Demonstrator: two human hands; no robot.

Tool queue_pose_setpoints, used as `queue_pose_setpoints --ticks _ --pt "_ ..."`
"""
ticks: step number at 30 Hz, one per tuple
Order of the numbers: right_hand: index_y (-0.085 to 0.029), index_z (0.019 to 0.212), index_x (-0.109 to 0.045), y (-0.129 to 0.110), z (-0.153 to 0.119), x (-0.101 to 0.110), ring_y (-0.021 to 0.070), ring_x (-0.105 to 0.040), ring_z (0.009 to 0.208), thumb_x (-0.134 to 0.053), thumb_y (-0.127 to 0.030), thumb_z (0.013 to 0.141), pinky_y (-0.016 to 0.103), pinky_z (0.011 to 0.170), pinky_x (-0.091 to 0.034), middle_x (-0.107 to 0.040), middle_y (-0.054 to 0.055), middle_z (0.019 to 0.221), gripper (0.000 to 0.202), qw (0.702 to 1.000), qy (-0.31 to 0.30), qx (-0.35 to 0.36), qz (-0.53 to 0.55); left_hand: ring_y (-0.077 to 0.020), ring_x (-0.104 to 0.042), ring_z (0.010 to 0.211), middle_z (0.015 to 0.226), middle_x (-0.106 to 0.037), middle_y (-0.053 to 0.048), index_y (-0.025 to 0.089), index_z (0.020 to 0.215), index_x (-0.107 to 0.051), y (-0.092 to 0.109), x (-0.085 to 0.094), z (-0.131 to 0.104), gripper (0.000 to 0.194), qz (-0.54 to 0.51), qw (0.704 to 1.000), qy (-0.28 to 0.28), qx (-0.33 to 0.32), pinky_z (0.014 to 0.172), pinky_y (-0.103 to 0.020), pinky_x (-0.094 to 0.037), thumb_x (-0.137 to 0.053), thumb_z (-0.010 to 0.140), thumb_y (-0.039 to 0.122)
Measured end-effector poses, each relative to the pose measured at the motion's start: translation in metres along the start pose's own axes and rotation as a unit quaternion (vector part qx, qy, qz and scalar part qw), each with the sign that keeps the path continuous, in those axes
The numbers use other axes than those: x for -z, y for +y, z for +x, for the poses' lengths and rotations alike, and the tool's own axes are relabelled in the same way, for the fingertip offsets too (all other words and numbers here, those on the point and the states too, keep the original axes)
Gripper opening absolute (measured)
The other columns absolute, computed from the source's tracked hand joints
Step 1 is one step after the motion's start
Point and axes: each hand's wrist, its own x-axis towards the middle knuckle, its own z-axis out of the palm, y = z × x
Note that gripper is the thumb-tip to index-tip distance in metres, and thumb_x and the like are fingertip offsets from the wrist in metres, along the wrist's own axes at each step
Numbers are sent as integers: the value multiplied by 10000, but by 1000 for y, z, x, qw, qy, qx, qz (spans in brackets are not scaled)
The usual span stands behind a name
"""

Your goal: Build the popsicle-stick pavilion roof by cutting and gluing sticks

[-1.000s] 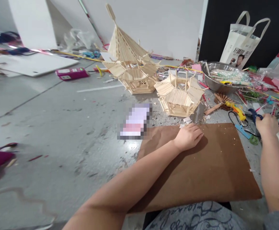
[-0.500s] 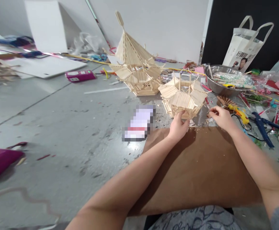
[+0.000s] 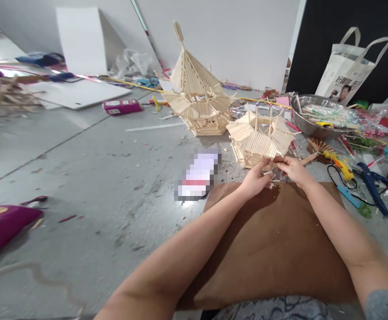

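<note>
A small hexagonal pavilion section built of thin wooden sticks stands on the grey floor just beyond a brown cardboard sheet. My left hand reaches up to its near lower edge and touches it with the fingertips. My right hand meets it there from the right, fingers pinched at the same edge. Whether a loose stick is between the fingers I cannot tell. Behind stands a taller stick pagoda with a pointed roof.
A steel bowl of sticks, a yellow glue gun, blue cutters, a small brown fan and a white tote bag lie at the right. A magenta box and white boards are at the left.
My right hand left the blue cutters at the far right and came to the small pavilion. My left hand lifted off the cardboard and reached forward to the pavilion's near edge.
</note>
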Motion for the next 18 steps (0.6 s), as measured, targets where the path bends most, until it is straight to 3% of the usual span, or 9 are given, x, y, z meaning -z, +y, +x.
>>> queue_pose_setpoints --ticks 6,11,18 --pt "-174 938 -611 11 -1 -2 117 -548 619 -501 -289 709 249 576 -421 -645 23 797 279 997 -16 53 -46 -71 -514 459 672 -609 -8 118 1175 -477 -3 1 -1 462 8 999 34 -19 477 -196 -431 -543 738 250" --pt "-177 771 -613 10 -5 -10 145 -562 607 -543 -393 703 269 592 -430 -642 40 702 238 990 19 102 -98 -72 -505 456 608 -574 13 117 989 -574 -7 2 -2 293 61 992 99 -50 473 -187 -406 -509 736 251" --pt "-199 506 -486 -1 -17 -16 139 -489 497 -518 -538 695 254 515 -362 -525 22 471 390 973 100 112 -176 -79 -508 501 551 -584 10 136 842 -666 -4 2 -8 237 163 972 157 -65 493 -174 -382 -463 763 229"
